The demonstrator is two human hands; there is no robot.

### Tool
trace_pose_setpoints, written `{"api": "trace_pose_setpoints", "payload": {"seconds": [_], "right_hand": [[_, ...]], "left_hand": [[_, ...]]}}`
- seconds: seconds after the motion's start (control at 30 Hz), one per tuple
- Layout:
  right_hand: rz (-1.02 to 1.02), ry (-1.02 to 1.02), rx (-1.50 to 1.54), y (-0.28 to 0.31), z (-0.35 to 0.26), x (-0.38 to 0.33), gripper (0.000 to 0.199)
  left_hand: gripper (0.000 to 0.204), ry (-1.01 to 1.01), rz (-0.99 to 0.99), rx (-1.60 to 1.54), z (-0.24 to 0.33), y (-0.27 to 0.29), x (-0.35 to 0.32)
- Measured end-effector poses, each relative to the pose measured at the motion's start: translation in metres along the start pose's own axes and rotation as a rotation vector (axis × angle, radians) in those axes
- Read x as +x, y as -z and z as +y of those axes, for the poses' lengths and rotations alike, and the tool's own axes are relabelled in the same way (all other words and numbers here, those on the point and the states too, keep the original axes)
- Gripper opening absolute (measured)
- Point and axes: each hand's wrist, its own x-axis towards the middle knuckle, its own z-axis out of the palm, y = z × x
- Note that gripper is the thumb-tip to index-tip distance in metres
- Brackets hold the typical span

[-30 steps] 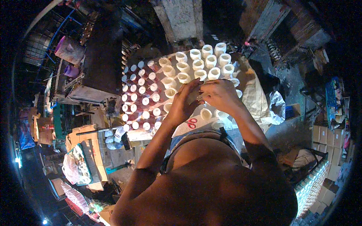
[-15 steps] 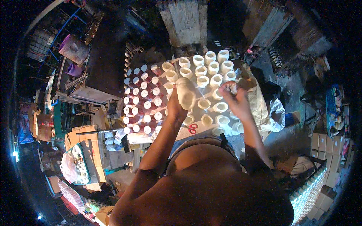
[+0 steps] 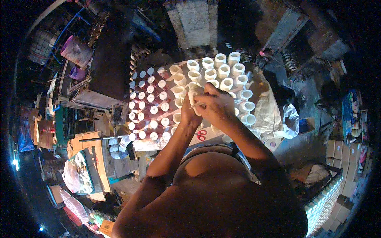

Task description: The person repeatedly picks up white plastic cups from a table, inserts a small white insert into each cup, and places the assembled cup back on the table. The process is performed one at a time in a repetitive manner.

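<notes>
A cream, rounded jar (image 3: 193,90) is gripped upright or slightly tilted in my left hand (image 3: 189,114), above the middle of the table. My right hand (image 3: 218,106) is closed over the jar's near side and covers much of it. Between its fingers a thin pale stick-like piece (image 3: 197,105) shows. Several open-mouthed cream jars (image 3: 224,71) stand in rows beyond and to the right of my hands. On the left are rows of dark red pieces with round white tops (image 3: 151,89). Red-handled scissors (image 3: 201,135) lie just in front of my body.
Crumpled brown paper (image 3: 266,105) covers the table's right side, with a white plastic bag (image 3: 291,121) beyond its edge. A dark bar (image 3: 105,139) juts out at the left. Cardboard boxes (image 3: 344,152) are stacked far right, and a purple bucket (image 3: 76,51) stands far left.
My right hand has moved left from the right-hand jars to the jar in my left hand. The held jar has shifted slightly and is now partly covered.
</notes>
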Motion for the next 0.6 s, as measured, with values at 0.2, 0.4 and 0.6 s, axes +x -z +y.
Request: {"api": "trace_pose_setpoints", "payload": {"seconds": [0.2, 0.4, 0.6], "right_hand": [[-0.035, -0.016, -0.224, -0.024, -0.008, -0.001, 0.015], [-0.015, 0.038, -0.197, -0.038, -0.001, -0.012, 0.015], [0.016, 0.123, -0.109, -0.047, 0.012, -0.012, 0.01]], "left_hand": [[0.05, -0.073, -0.03, 0.052, 0.002, 0.015, -0.007], [0.05, -0.09, 0.101, 0.09, 0.004, 0.014, -0.021], [0.049, -0.108, 0.145, 0.095, 0.014, 0.005, -0.029]]}}
